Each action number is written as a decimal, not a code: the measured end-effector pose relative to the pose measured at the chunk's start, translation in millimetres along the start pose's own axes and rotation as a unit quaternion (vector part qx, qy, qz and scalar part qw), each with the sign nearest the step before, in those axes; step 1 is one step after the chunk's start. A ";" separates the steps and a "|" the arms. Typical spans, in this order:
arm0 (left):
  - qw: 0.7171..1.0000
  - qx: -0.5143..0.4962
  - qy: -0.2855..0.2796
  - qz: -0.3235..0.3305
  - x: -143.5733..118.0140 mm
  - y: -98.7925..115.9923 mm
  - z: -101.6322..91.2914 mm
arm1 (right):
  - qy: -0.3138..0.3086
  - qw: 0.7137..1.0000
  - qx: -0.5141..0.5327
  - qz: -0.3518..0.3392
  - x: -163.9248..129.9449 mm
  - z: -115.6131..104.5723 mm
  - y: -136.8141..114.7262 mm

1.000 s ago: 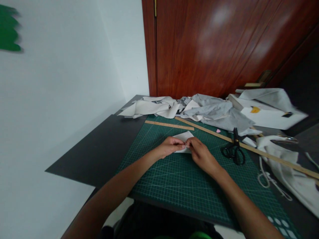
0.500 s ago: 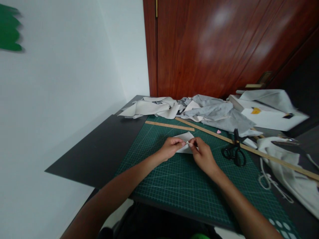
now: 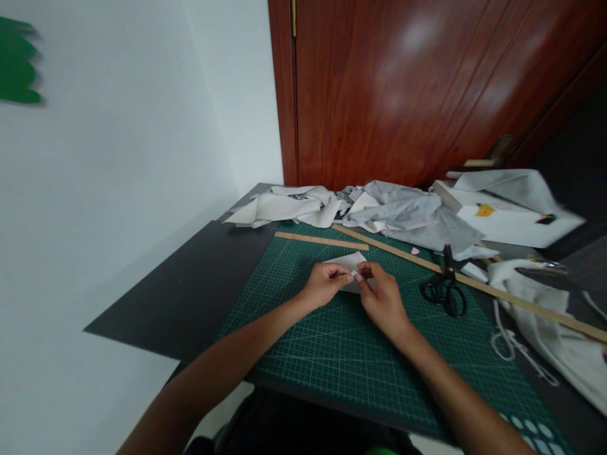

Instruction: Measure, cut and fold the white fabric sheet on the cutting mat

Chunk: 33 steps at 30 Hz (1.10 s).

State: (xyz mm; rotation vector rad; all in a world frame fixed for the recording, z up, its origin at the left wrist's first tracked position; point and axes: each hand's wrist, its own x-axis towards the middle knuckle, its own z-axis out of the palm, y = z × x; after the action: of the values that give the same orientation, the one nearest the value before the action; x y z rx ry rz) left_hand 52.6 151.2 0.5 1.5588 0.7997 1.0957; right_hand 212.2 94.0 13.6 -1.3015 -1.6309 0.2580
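Here, left hand (image 3: pixel 324 285) and right hand (image 3: pixel 382 296) close together over the green cutting mat (image 3: pixel 341 354), fingertips pinched shut on the near edge of a small pale fabric piece (image 3: pixel 349 261). Piece flat on the mat, roughly triangular, far corner pointing away toward the short wooden ruler (image 3: pixel 321 240); long axis roughly left to right along the pinched edge. Judged progress: piece already cut to shape, edge work at the fingertips not yet complete. Black scissors (image 3: pixel 446 289) idle to the right, beside the long wooden ruler (image 3: pixel 474 284). Loose grey cloth (image 3: pixel 403 212) heaped beyond.
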 end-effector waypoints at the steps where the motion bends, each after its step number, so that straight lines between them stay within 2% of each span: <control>1: 1.000 0.005 0.004 0.004 -0.2 1.4 0.2 | -0.001 1.000 -0.013 0.003 0.0 -0.9 -1.0; 6: 0.999 0.034 0.021 0.016 -0.3 6.4 0.5 | -0.026 0.999 -0.042 -0.002 2.2 -6.2 -0.8; 13: 0.999 0.028 0.019 0.025 -0.6 3.5 0.4 | -0.031 0.993 -0.062 -0.091 2.9 -7.8 -0.4; 19: 0.999 0.028 0.012 0.022 -1.1 7.4 -1.4 | -0.039 0.992 -0.090 -0.078 2.0 -6.7 -2.9; 23: 0.999 0.020 -0.029 0.029 -1.6 12.3 -5.0 | -0.039 0.992 -0.085 -0.084 2.8 -8.7 2.3; 25: 0.999 0.005 -0.042 0.026 -0.4 12.1 -6.2 | -0.052 0.991 -0.079 -0.091 3.7 -11.3 3.4; 30: 0.997 -0.070 -0.014 -0.015 4.4 5.2 -3.6 | -0.120 0.978 -0.089 -0.144 4.1 -17.9 -4.6; 33: 0.992 -0.121 -0.020 -0.036 3.3 4.2 -0.8 | -0.116 0.978 -0.079 -0.155 4.1 -18.7 -7.3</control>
State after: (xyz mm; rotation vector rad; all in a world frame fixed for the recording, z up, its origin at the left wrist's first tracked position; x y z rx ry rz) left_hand 52.9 153.3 5.4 1.3344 0.6660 1.0637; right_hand 222.6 87.2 29.9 -1.1433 -2.0619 0.0934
